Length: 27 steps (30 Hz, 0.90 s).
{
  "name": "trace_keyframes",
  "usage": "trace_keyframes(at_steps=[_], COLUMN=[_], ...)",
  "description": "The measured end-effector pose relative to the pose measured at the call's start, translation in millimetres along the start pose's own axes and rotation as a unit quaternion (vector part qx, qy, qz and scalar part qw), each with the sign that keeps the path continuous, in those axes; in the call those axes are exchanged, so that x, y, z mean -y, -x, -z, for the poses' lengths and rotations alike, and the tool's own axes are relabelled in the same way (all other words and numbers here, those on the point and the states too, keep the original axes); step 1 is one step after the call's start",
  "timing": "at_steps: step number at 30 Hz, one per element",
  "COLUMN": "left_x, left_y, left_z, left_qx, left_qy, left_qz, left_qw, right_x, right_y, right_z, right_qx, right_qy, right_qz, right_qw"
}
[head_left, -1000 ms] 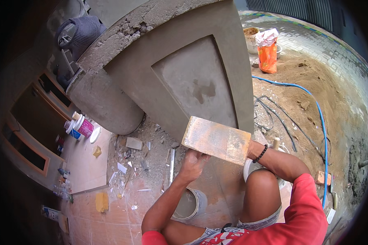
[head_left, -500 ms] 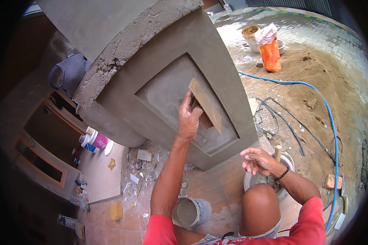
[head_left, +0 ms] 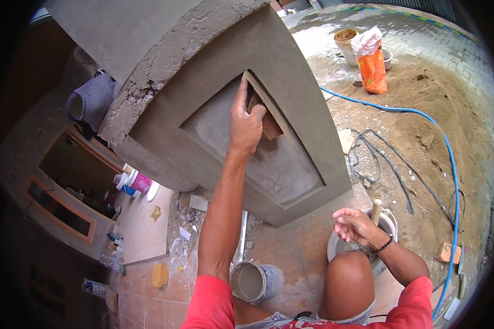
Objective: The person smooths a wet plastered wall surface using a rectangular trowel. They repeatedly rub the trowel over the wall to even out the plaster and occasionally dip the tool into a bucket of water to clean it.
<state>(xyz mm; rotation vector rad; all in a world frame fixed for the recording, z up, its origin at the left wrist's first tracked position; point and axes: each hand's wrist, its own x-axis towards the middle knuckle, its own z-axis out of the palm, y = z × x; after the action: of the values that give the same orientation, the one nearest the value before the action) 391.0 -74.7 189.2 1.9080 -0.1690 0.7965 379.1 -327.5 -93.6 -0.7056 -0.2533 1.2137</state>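
My left hand (head_left: 248, 127) grips a wooden plastering float (head_left: 271, 130) by its back, index finger stretched along the board. The board is tilted on edge along the upper right inner side of a recessed panel (head_left: 282, 178) in a grey cement-rendered block (head_left: 291, 82). Bare of any tool, my right hand (head_left: 358, 226) hovers above my knee, its fingers apart and loosely bent. Just beside it, a wooden handle (head_left: 376, 211) sticks up from a round mortar tub (head_left: 333, 248), partly hidden by my knee. A smaller bucket (head_left: 271, 282) of grey liquid stands between my legs.
Right of the block lie a blue hose (head_left: 431, 123), dark cables (head_left: 387, 159) and a sand heap (head_left: 422, 104). An orange bag (head_left: 373, 71) stands by a pail (head_left: 346, 46). Rubble (head_left: 186, 230) and paint tubs (head_left: 140, 182) are at left. A brick (head_left: 447, 253) lies at right.
My left hand has slid the float up and left into the panel's top corner, turning it more edge-on. My right hand stays raised in nearly the same place.
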Motion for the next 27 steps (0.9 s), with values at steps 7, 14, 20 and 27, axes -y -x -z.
trace_keyframes(at_steps=[7,14,20,27], left_x=[13.4,9.0,22.8,49.1], left_y=[-4.5,-3.9,16.3,35.1], left_z=[-2.2,-4.1,-7.9,1.5], left_qx=[0.010,0.012,0.022,0.009], left_qy=[-0.040,-0.048,-0.057,-0.051], left_qz=[-0.035,-0.019,0.021,-0.004], left_qw=[0.999,0.999,0.998,0.999], right_x=[-4.5,-7.7,-13.4,-15.1], right_y=[-1.6,-2.1,-4.2,-2.0], right_z=[2.3,7.7,5.2,4.3], right_qx=[-0.010,-0.023,-0.019,-0.024], right_qy=[-0.012,-0.014,-0.007,0.010], right_qz=[-0.004,-0.005,-0.011,-0.018], right_qw=[1.000,1.000,1.000,0.999])
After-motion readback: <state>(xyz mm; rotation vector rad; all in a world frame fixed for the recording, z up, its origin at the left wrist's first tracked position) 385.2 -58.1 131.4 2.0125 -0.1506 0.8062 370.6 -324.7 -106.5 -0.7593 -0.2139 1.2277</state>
